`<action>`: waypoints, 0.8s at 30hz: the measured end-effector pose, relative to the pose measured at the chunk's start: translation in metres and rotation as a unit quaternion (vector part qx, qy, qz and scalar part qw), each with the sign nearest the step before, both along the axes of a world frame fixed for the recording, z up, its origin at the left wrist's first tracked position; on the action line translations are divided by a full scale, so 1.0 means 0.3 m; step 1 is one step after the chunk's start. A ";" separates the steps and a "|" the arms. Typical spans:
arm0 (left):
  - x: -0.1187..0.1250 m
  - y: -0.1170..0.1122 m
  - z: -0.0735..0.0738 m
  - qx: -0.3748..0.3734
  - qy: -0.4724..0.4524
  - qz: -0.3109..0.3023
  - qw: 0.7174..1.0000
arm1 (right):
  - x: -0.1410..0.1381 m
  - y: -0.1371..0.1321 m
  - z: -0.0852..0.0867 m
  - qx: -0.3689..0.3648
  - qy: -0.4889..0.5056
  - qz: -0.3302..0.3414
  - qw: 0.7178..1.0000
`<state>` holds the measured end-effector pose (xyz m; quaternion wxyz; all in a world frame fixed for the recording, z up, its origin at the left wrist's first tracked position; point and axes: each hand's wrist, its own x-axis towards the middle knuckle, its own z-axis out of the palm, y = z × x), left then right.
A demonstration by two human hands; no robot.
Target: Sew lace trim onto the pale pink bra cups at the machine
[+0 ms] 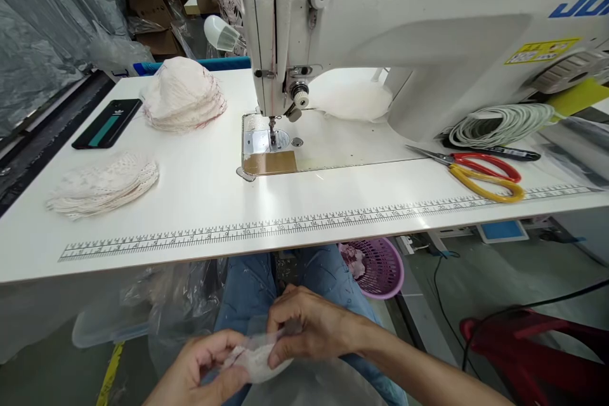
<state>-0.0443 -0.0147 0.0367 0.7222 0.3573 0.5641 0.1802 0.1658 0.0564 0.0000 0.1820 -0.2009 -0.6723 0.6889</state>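
Below the table edge, over my lap, both hands pinch one small white lace fabric piece (pixel 257 361). My left hand (pixel 200 371) grips its left side with curled fingers. My right hand (pixel 309 327) closes over its top right. A clear plastic bag (pixel 176 304) lies on my lap under the hands. On the white table (pixel 333 203) above stands the white sewing machine (pixel 428 32) with its needle (pixel 272 130) over the metal plate.
A pile of stitched white cups (pixel 183 96) and a flat stack of lace pieces (pixel 104 185) lie at the table's left, beside a black phone (pixel 108 124). Red and yellow scissors (pixel 480 171) and coiled cord (pixel 499 124) sit right. A purple basket (pixel 380 266) stands on the floor.
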 end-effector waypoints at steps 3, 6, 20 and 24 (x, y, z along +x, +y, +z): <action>0.008 0.000 -0.020 0.022 0.020 -0.010 1.000 | 0.011 0.001 0.001 -0.006 0.001 -0.012 1.000; 0.012 0.005 -0.032 0.024 0.045 -0.040 0.998 | 0.023 0.004 0.002 -0.029 -0.005 -0.002 1.000; 0.017 -0.016 -0.054 0.020 0.015 -0.011 1.000 | 0.016 -0.010 0.009 -0.017 -0.061 -0.011 0.998; 0.024 -0.008 -0.031 0.010 -0.004 -0.002 1.000 | 0.020 -0.011 0.018 -0.007 -0.067 -0.012 0.998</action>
